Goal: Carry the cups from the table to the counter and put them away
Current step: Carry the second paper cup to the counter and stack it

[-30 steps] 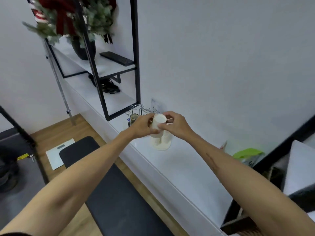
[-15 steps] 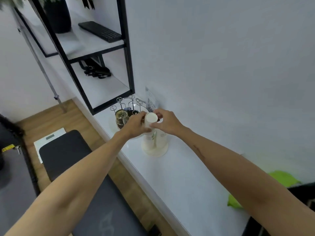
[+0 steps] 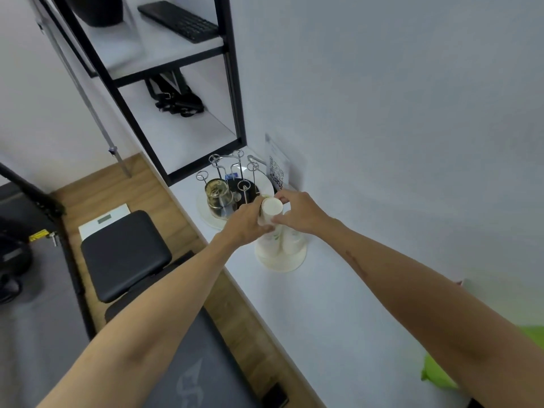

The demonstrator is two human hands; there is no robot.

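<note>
On the white counter (image 3: pixel 309 313) against the wall, I have both hands meeting over a stack of white paper cups. The top cup (image 3: pixel 271 208) sits upside down, its flat round base facing my camera, and it lies right between the two hands. My left hand (image 3: pixel 245 223) wraps its fingers around the cup's left side, curled against the wall of the cup. My right hand (image 3: pixel 300 213) comes in from the other side; its thumb presses the lower right of the cup, while the index finger reaches up past the rim of the base toward the wall. So the cup is held from both flanks, with the base poking out above my knuckles.

Below my hands I see the lower cups (image 3: pixel 290 241), also white, standing on a pale round holder base (image 3: pixel 282 260) that rests on the counter. The held cup is directly over the left column of these; whether it is fully seated on the stack I cannot tell, since my fingers cover the join.

Just beyond my left hand stands a wire rack (image 3: pixel 235 172) on a round white tray (image 3: pixel 212 219), with a clear glass (image 3: pixel 217 195) turned over one of its prongs. A small sign with a QR code (image 3: pixel 276 170) leans against the wall near the rack. Farther back, black shelving (image 3: pixel 232 83) carries a keyboard (image 3: pixel 179 20). At the lower right edge a bright green object (image 3: pixel 435 375) lies on the counter, well apart from the cups.
</note>
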